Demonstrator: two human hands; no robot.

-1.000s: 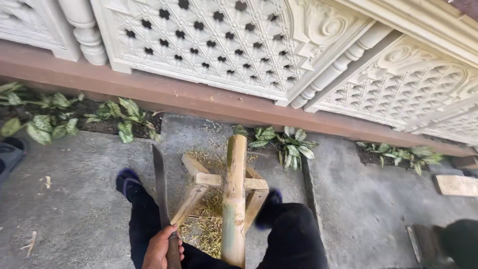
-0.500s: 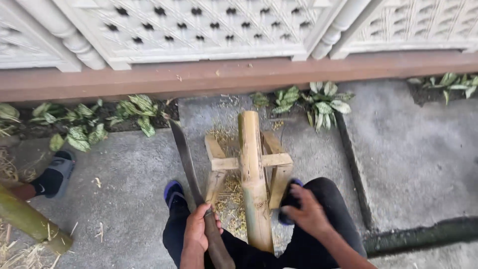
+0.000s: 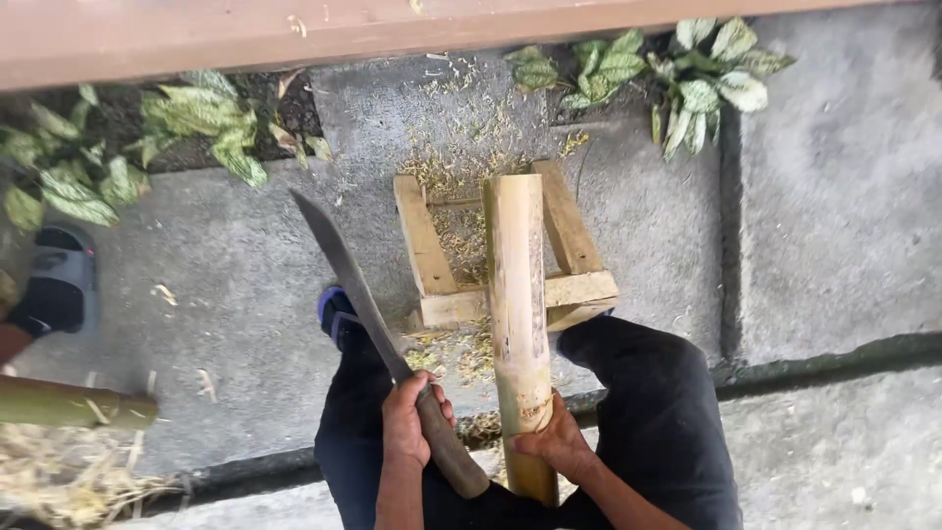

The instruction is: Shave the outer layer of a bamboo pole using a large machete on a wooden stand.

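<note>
Head view, looking straight down at concrete ground (image 3: 245, 285).

- Left hand (image 3: 410, 422): fingers wrapped fully shut around brown handle of long machete (image 3: 363, 299). Blade dark, slightly curved, running up and left from the grip, tip far-left near the leaves. Blade clear of the bamboo, well to its left.
- Right hand (image 3: 554, 444): fingers curled tight around near end of bamboo pole (image 3: 517, 314), gripping from the right side, thumb across the front.
- Bamboo pole: pale yellow-tan, thick, lying lengthwise near-to-far at centre frame. Far end cut flat, resting over wooden stand (image 3: 564, 290). Near end down between the knees.
- Wooden stand: small rough frame, two angled rails plus a cross bar, sitting on the concrete under the pole. Pole crosses the cross bar, touching it.
- Bamboo shavings (image 3: 461, 177) scattered on the ground around and beyond the stand, more under the frame.
- Dark trousers (image 3: 657, 412) either side of the pole; blue shoe (image 3: 334, 309) just left of the stand, partly under the blade.
- Left edge: another person's foot in a grey sandal (image 3: 59, 285); second bamboo piece (image 3: 69, 404) lying near-left over straw-like scraps.
- Far side: leafy plants (image 3: 677, 69) right and left, reddish-brown ledge (image 3: 196, 34) across the top.
</note>
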